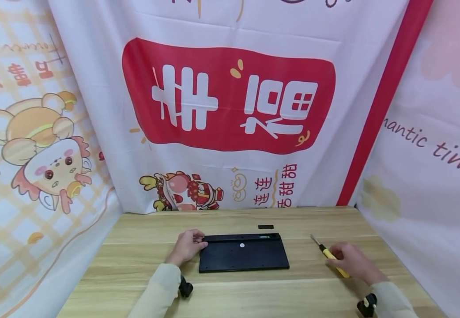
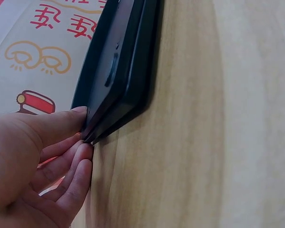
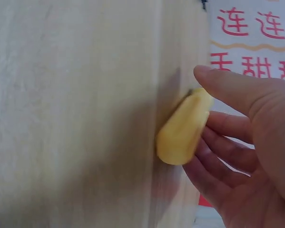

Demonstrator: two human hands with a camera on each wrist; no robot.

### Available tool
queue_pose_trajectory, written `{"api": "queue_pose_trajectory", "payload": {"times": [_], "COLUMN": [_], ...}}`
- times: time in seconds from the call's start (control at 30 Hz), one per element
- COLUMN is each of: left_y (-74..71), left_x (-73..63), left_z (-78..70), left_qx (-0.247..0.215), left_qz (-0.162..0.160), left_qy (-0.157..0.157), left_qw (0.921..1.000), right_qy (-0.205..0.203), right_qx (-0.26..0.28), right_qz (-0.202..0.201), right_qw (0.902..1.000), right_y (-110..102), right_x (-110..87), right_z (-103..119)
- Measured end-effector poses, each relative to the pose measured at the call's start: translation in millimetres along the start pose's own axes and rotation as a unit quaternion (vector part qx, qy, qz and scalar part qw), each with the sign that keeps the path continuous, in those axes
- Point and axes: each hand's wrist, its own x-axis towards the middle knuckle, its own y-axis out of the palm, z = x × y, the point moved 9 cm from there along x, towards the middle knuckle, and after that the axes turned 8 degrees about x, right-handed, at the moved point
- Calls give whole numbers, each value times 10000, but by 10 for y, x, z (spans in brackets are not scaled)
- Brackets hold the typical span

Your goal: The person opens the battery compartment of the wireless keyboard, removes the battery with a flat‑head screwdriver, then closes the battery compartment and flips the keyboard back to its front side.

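A black keyboard (image 1: pixel 246 256) lies face down on the table, with an open slot (image 1: pixel 265 237) at the right of its raised back edge. My left hand (image 1: pixel 188 247) pinches its far left corner, thumb on top and fingers against the side in the left wrist view. Behind the keyboard lies a small black cover (image 1: pixel 265 227). To the right is a screwdriver (image 1: pixel 328 254) with a yellow handle (image 3: pixel 182 130), its shaft pointing away to the left. My right hand (image 1: pixel 351 259) is at that handle, thumb above and fingers loosely bent beside it; firm contact is not visible.
The wooden table (image 1: pixel 246 300) ends at a hanging white cloth (image 1: pixel 313 176) with red print behind. Printed cloths also hang on the left (image 1: pixel 35 176) and right (image 1: pixel 424 212). A small black wrist camera (image 1: pixel 185 287) sits on the left wrist, and another (image 1: pixel 367 305) on the right.
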Motion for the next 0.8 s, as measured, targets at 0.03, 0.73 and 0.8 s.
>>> {"api": "queue_pose_trajectory", "payload": {"times": [0.03, 0.73, 0.8], "left_y": [0, 21, 24], "left_x": [1, 0, 2], "left_z": [7, 34, 43], "left_qx": [-22, -97, -113], "left_qz": [-4, 33, 32], "left_qy": [-31, -27, -30], "left_qw": [10000, 9999, 9999], "right_qy": [58, -620, -700], "right_qx": [-32, -717, -514], "right_qz": [-10, -337, -160], "right_qw": [10000, 9949, 9961], "right_y": [17, 18, 9], "right_x": [15, 150, 169], "right_z": [-14, 343, 426]}}
